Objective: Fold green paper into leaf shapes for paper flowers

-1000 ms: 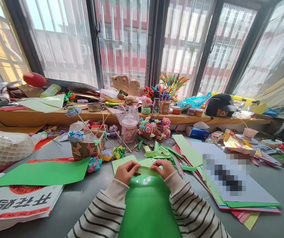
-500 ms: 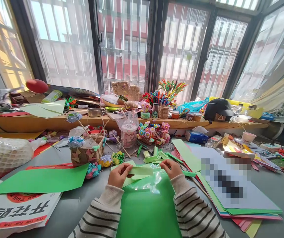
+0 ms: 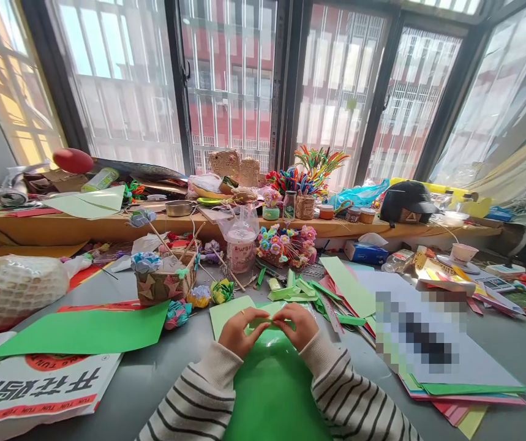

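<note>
My left hand (image 3: pixel 243 331) and my right hand (image 3: pixel 297 326) meet in front of me, thumbs and fingertips pinched together. Between them is a small light green paper strip (image 3: pixel 269 323), mostly hidden by my fingers. Below my wrists lies a shiny green plastic sheet (image 3: pixel 274 392). A light green sheet of paper (image 3: pixel 224 313) lies flat, partly behind my left hand. Just beyond my right hand is a heap of folded green paper strips (image 3: pixel 296 289).
Left are a bright green sheet (image 3: pixel 92 331), a printed bag (image 3: pixel 42 392) and a basket of paper flowers (image 3: pixel 166 285). A stack of coloured paper (image 3: pixel 474 389) lies right. Behind stand a lidded plastic cup (image 3: pixel 240 245), a tissue box (image 3: pixel 366 252) and a cluttered sill (image 3: pixel 189 229).
My hands have come together from apart, my right hand moving left to the strip. The strip, earlier stretched out from my left hand, is now mostly covered by fingers.
</note>
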`<state>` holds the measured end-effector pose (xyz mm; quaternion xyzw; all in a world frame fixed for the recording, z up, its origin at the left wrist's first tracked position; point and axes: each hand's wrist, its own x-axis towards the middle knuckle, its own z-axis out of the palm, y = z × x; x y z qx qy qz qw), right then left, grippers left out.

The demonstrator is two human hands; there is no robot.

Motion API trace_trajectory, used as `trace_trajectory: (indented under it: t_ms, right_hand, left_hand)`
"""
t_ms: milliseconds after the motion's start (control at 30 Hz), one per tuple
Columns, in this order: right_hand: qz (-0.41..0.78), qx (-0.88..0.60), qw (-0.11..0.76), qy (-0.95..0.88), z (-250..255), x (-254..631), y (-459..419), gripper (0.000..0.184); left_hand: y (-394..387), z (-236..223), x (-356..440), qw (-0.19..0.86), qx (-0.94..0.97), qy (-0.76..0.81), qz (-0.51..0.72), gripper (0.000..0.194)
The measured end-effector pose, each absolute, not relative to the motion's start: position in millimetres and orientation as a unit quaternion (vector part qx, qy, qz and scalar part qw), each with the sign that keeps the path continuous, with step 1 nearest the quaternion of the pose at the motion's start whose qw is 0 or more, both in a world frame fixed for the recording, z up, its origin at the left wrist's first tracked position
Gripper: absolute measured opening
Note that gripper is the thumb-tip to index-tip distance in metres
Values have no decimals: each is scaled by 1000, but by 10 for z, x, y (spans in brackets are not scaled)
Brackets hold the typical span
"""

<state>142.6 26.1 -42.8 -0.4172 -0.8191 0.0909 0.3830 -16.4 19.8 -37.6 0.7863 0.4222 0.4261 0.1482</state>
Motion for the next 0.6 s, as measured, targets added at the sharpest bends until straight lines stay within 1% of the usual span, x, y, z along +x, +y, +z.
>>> trace_trajectory:
  t_ms: [133,267,367,467,533,600]
  right_hand:
    - [68,-411,371,-830,-430,1426,265,14]
    - [47,-442,374,-814,-430,1565,334,15]
    - [17,-475,391,-788,-436,1734,408,16]
    - [3,-506,426,-750,-414,1806,421,19]
    - [14,-482,444,-755,-394,1751,386,19]
    - [31,-434,436,-788,-388,1634,335,15]
  left_hand:
    - [196,-372,-182,84,806,440,388,20]
    - [223,-386,-230,67,792,458,398,17]
    - [239,-405,-254,54,774,470,421,15]
    - [240,-436,-239,29,757,484,437,16]
    - [232,-452,-215,21,762,483,432,16]
    - [220,-454,-194,22,771,475,423,16]
